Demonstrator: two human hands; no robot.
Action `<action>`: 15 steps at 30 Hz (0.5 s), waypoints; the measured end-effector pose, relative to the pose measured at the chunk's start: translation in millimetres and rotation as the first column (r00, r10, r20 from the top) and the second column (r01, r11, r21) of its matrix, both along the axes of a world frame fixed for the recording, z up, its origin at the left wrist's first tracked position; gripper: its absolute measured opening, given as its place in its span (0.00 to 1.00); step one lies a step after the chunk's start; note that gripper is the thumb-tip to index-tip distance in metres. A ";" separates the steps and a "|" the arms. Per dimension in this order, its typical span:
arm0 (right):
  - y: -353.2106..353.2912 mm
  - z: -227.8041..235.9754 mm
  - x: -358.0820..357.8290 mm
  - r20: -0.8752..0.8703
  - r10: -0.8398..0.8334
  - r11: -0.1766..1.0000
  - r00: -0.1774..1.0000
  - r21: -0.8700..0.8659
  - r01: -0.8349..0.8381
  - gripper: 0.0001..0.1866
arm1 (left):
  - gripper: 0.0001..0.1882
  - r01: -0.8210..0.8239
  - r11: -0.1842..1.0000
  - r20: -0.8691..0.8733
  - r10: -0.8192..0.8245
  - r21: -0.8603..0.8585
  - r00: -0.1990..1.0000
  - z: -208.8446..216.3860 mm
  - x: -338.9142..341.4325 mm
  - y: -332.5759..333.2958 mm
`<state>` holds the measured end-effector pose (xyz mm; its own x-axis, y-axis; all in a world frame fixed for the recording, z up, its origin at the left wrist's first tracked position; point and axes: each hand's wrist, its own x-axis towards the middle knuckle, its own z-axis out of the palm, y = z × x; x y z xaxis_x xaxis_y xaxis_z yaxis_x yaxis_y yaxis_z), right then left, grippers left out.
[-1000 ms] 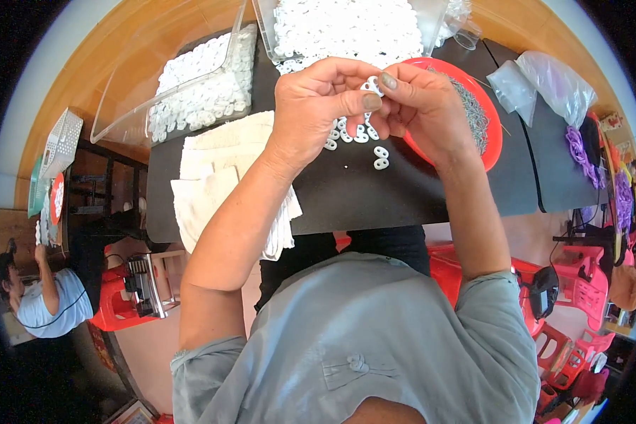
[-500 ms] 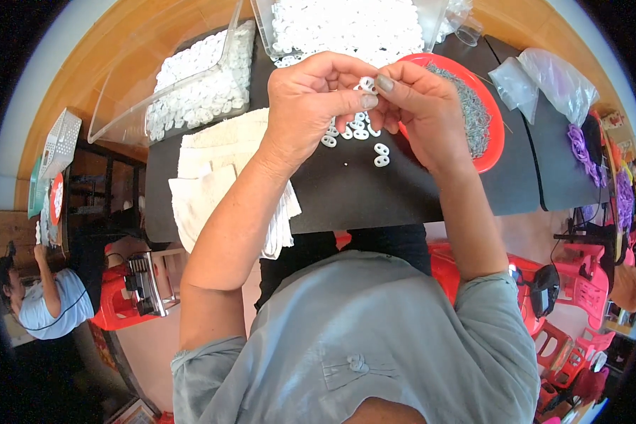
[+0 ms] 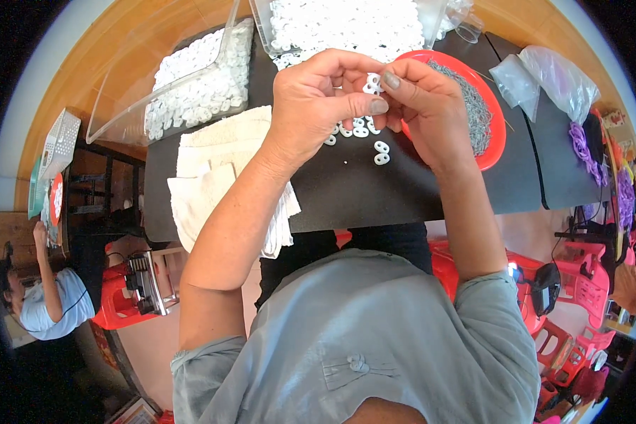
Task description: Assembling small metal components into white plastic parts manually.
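Observation:
Above the dark table my left hand (image 3: 311, 102) is closed, thumb against fingers, on a small white plastic piece with two holes (image 3: 372, 83). Right beside that piece, the thumb and forefinger of my right hand (image 3: 427, 95) are pinched together. Whatever they hold is hidden or too small to name. Below the hands lie several loose white two-hole pieces (image 3: 360, 129), and nearer to me a couple more white pieces (image 3: 381, 148) lie together. A red bowl (image 3: 498, 134) stands just beyond my right hand, filled with small thin grey metal parts (image 3: 479, 113).
A clear bin (image 3: 261, 28) heaped with white pieces stands at the back. Another clear tub (image 3: 113, 116) of them is at the left. Folded cream cloths (image 3: 208, 152) hang over the table's front edge. Plastic bags (image 3: 558, 78) lie right. A co-worker (image 3: 49, 297) sits far left.
Both hands stay together, with the fingers shifted slightly; more of the white piece's face shows between them. At the far left the co-worker's hand has moved up a little.

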<state>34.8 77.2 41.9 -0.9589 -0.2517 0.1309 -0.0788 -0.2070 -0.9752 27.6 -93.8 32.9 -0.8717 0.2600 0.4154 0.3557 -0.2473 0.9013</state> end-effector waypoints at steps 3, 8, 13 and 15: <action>1.1 1.2 0.3 0.018 0.038 0.999 0.999 -0.002 -0.038 0.11 | 0.15 -0.026 1.000 0.008 0.026 -0.002 1.000 -2.0 0.2 -0.1; 1.9 -0.2 -0.4 0.050 0.089 0.995 0.995 -0.058 -0.086 0.11 | 0.14 -0.038 0.999 -0.006 0.038 0.004 0.999 -2.3 0.7 1.1; 1.9 0.9 -0.1 0.042 0.096 0.995 0.994 -0.031 -0.095 0.11 | 0.13 -0.051 0.999 -0.006 0.051 0.009 0.999 -2.8 0.6 0.9; 2.7 1.1 -0.1 0.045 0.092 0.996 0.995 -0.022 -0.091 0.11 | 0.13 -0.053 0.999 0.006 0.053 0.010 0.999 -1.9 2.2 1.3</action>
<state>34.7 79.9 43.0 -0.9371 -0.3363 0.0935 -0.0144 -0.2304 -0.9730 29.8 -92.4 31.1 -0.8863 0.2093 0.4131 0.3638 -0.2372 0.9008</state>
